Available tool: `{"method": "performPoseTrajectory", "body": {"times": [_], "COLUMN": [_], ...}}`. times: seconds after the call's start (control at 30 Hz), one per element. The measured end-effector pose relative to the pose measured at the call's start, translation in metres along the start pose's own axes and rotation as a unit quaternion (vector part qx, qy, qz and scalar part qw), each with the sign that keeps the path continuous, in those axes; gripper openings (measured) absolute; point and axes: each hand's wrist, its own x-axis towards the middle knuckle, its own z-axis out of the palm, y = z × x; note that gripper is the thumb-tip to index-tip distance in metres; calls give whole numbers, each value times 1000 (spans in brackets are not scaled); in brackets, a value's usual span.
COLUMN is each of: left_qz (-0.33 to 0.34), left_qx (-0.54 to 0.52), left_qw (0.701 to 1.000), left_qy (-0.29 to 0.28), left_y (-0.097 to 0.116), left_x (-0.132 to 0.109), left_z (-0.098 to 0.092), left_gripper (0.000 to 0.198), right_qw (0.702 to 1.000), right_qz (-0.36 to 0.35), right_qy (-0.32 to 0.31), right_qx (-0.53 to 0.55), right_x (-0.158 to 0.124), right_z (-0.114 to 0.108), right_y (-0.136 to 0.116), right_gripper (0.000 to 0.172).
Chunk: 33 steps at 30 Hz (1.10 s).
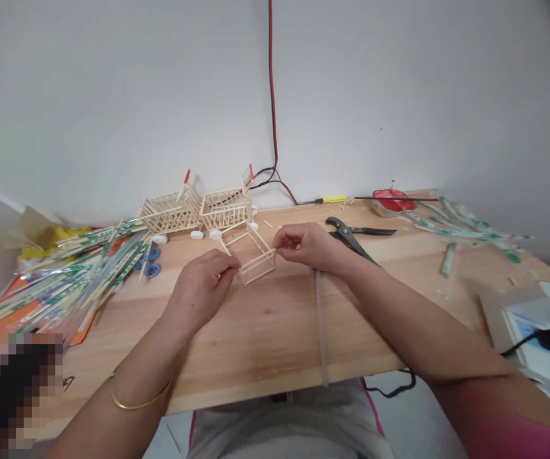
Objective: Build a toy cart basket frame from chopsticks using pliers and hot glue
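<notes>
A small open frame of thin wooden sticks (252, 252) rests on the wooden table (265, 331) in front of me. My left hand (202, 287) pinches its near left corner with closed fingers. My right hand (306, 245) pinches its right side, fingers curled. Two finished stick carts (193, 209) with red handles stand behind, against the wall. A clear glue stick (321, 325) lies on the table under my right forearm.
A heap of wrapped sticks (69, 268) lies at the left, with blue and white bottle caps (153, 258) beside it. Black pliers (351, 236), a red-and-white tape roll (392, 203) and loose wrappers (466, 229) lie at the right. A red cable (271, 89) hangs down the wall.
</notes>
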Motion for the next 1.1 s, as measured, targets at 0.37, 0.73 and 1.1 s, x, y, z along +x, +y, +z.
{"method": "performPoseTrajectory", "body": {"times": [0.37, 0.73, 1.1], "left_qz": [-38, -36, -121], "left_qx": [4, -44, -48], "left_qw": [999, 998, 986], "left_qy": [1, -39, 105], "left_y": [0, -7, -24], "left_x": [0, -2, 7], "left_z": [-3, 5, -1], "left_gripper": [17, 28, 18], "right_qw": [999, 994, 960], "right_qz": [5, 64, 12], "right_qy": [-42, -72, 106], "right_qx": [8, -44, -260], "right_x": [-3, -7, 4], "right_z": [-7, -20, -36], "right_y": [-5, -13, 18], "right_gripper": [24, 39, 14]}}
